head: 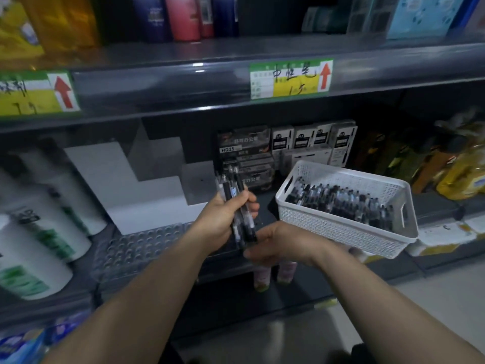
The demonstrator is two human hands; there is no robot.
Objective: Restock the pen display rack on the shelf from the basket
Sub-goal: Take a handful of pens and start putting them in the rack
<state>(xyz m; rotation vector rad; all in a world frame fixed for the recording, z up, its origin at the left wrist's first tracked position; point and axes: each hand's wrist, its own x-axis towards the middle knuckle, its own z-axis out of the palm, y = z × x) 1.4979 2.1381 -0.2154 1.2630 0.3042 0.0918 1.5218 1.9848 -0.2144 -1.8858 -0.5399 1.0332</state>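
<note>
Left hand [221, 219]: bare, knuckles and fingers in plain sight.
Right hand [280, 244]: bare, fingertips blurred.
Left forearm [136, 292]: bare from the wrist to the bottom edge.
Right forearm [380, 298]: bare from the wrist to the lower right corner.

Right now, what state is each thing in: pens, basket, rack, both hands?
Pen bundle: upright, gripped in left hand.
Right hand: at the bundle's lower end; grip unclear.
White basket: part-filled with loose pens.
Clear pen rack: holes in view empty.
</note>
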